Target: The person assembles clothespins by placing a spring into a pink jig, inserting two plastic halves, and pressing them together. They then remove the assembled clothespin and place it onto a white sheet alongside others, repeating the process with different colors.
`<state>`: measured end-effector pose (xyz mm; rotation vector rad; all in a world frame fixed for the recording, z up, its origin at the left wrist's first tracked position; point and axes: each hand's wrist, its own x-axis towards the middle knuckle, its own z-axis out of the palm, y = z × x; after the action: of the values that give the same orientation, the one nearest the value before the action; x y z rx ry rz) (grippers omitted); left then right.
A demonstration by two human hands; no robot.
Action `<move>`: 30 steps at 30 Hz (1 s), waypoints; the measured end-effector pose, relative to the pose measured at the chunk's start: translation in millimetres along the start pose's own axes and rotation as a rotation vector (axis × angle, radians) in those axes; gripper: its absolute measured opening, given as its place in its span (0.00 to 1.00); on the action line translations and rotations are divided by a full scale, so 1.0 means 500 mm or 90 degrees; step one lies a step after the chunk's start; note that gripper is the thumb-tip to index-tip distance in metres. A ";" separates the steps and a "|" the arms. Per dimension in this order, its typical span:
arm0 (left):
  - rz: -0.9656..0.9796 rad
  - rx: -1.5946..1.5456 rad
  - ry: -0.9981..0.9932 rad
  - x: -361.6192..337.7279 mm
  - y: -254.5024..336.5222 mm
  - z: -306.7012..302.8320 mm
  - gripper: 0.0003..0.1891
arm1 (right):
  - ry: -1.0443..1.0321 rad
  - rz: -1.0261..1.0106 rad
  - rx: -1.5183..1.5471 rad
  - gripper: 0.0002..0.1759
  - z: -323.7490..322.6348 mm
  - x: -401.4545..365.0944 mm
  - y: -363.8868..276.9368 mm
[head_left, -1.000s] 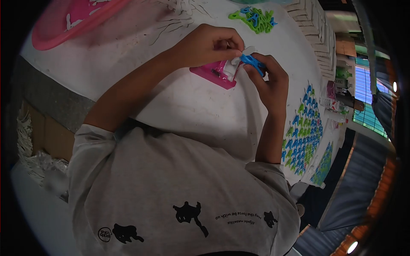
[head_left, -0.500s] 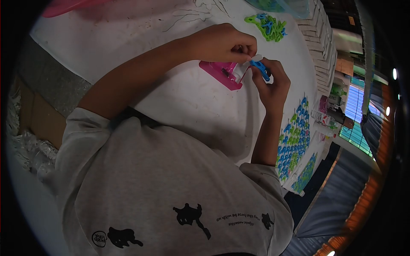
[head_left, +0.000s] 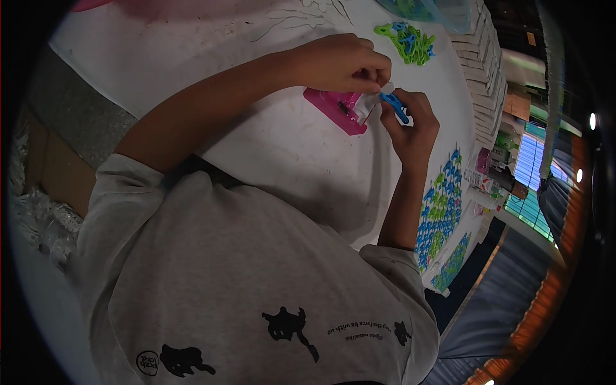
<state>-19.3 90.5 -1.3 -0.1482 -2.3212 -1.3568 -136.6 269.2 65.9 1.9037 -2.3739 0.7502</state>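
In my right hand (head_left: 416, 125) is a blue clothes peg (head_left: 396, 108), gripped between thumb and fingers. My left hand (head_left: 360, 64) is closed in a pinch just beside it, at a small whitish translucent strip (head_left: 387, 88) touching the peg's upper end. Under both hands stands a pink holder (head_left: 333, 110), shaped like a tape dispenser, with a white part partly hidden by my left hand. Farther back lies a loose pile of green and blue pegs (head_left: 410, 45).
Rows of blue and green pegs (head_left: 441, 205) cover the table's right side, with another patch (head_left: 453, 260) nearer me. A stack of white flat pieces (head_left: 478, 77) lines the right edge. A blue translucent container (head_left: 449, 16) is at the back. Plastic bottles (head_left: 482, 183) stand beyond the table.
Both hands stay at the pink holder with the peg and strip almost unmoved. The view has shifted slightly.
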 end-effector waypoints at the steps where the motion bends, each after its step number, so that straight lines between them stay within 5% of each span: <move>1: 0.012 0.008 0.009 0.002 -0.005 0.000 0.06 | -0.002 -0.001 -0.001 0.15 -0.001 0.001 0.000; 17: -0.051 0.298 0.116 0.003 -0.067 0.003 0.07 | -0.106 -0.071 -0.068 0.15 -0.011 0.023 0.005; 30: -0.087 0.299 0.068 0.002 -0.061 0.000 0.08 | -0.142 -0.084 -0.098 0.14 -0.012 0.021 0.008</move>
<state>-29.6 74.6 -25.4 0.2250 -2.5194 -0.8177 -144.8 262.4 73.1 2.1498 -2.3125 0.3517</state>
